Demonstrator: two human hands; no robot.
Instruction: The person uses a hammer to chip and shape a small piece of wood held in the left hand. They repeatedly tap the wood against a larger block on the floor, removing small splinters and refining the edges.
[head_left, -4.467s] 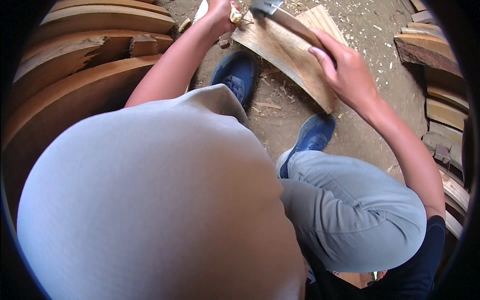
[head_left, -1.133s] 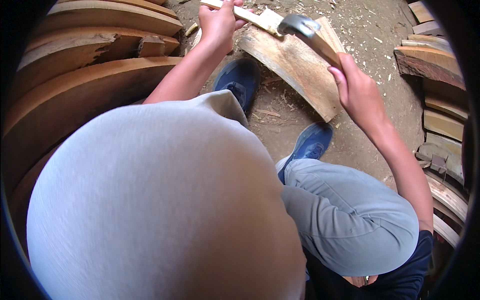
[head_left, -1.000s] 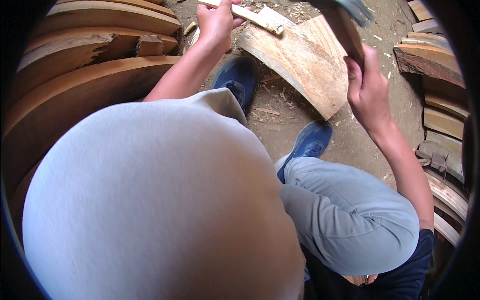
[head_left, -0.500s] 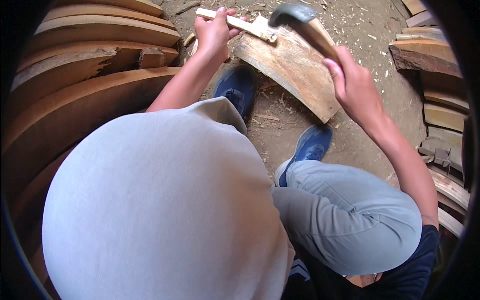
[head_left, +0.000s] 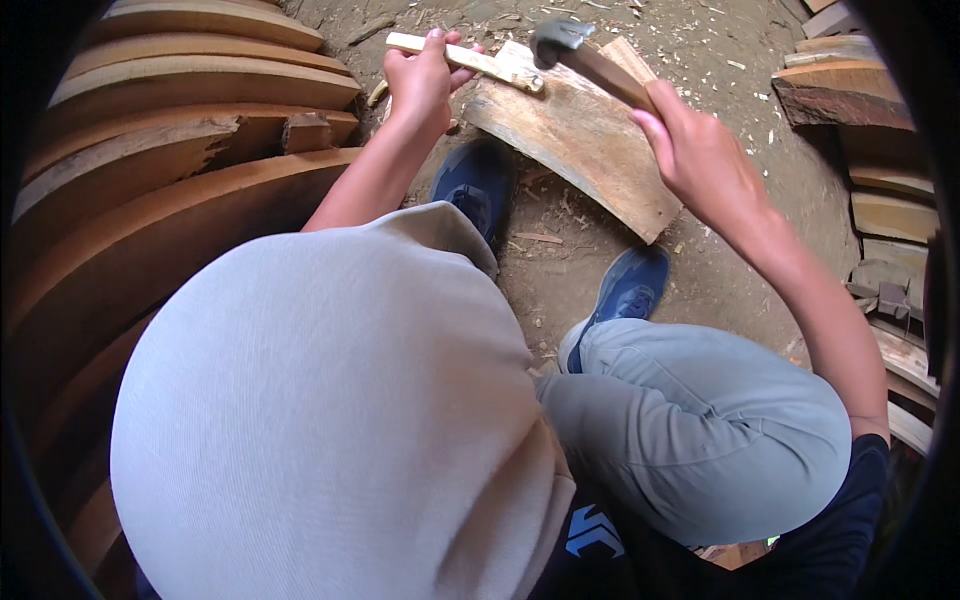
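My left hand (head_left: 420, 88) grips a pale, narrow wooden stick (head_left: 490, 66), thumb along its top. The stick's far end, with a dark round spot near its tip, lies over the upper left part of a flat wooden board (head_left: 590, 140) on the ground. In my right hand (head_left: 705, 155) is a hammer (head_left: 605, 75), held by its brown wooden handle. Its dark metal head is just beyond the stick's tip; whether the two touch, I cannot tell.
Long curved planks (head_left: 200, 80) are stacked at the left. More cut wood pieces (head_left: 845, 95) line the right side. Pale chips are scattered over the dirt ground (head_left: 730, 50). My blue shoes (head_left: 635, 280) stand just on the near side of the board.
The hammer and my right hand have moved slightly left, and the hammer's head has come down nearer the stick's end. My left hand keeps its grip on the stick.
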